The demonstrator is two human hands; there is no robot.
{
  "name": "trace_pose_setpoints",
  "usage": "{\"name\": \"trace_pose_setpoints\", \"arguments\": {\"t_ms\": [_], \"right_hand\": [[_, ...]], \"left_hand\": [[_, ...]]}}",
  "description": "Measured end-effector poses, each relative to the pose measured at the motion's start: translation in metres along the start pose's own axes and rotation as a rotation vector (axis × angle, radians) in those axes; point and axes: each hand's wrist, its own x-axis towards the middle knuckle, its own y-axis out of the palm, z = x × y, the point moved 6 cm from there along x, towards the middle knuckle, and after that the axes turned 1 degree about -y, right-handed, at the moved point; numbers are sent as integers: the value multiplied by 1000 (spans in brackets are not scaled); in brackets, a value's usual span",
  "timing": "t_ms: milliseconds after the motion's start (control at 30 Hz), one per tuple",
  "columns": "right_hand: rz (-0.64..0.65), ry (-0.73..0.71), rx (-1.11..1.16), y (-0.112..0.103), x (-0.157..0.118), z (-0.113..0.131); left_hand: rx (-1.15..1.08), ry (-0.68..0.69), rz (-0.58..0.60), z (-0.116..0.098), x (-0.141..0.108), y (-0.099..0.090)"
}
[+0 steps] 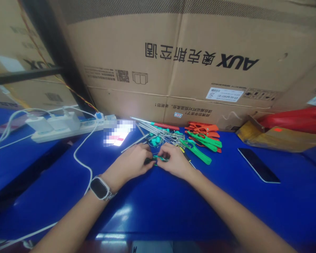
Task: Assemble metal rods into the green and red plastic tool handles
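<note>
Head view: clock directions are read from the small green piece [160,159], with 12 toward the carton [121,38].
Power strip [48,136]: white, at 10 o'clock on the blue table [152,211], with white plugs [39,123] seated in it.
White cable [74,154]: bends over the table between 9 and 10 o'clock.
Watch [99,188]: on the left wrist, at 8 o'clock, dark face upward.
Lit rectangle [118,141]: at 10 o'clock, just beyond the left hand, partly pixelated.
Left hand [137,158]: thumb and fingers closed on the dark end of the small green piece.
Small green piece: at the clock's centre, between both sets of fingertips, its details mostly covered.
Thin metal pieces [147,127]: heaped at 12 o'clock, mixed with teal parts [155,140]; a red-handled tool [164,125] lies along the far side.
Right hand [175,160]: thumb and forefinger pinched together on the other end of the small green piece.
Yellow-and-black tool [182,149]: partly hidden behind the right hand.
Orange pieces [204,128]: stacked at 2 o'clock, near the carton.
Long green pieces [200,154]: between 2 and 3 o'clock, overlapping the orange stack.
Phone [259,165]: at 3 o'clock, well apart, screen dark.
Red wrapping [297,119]: between 2 and 3 o'clock, above tan packaging [274,140].
</note>
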Motion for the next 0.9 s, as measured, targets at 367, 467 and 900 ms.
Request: {"name": "trace_pose_setpoints", "arguments": {"t_ms": [367,467,900], "right_hand": [[91,-35,-83,0,1,6],[108,-42,-100,1,1,5],[107,-74,-106,0,2,3]], "left_hand": [[16,-30,34,-1,4,5],[-21,-49,26,2,5,6],[11,-44,-13,5,5,9]]}}
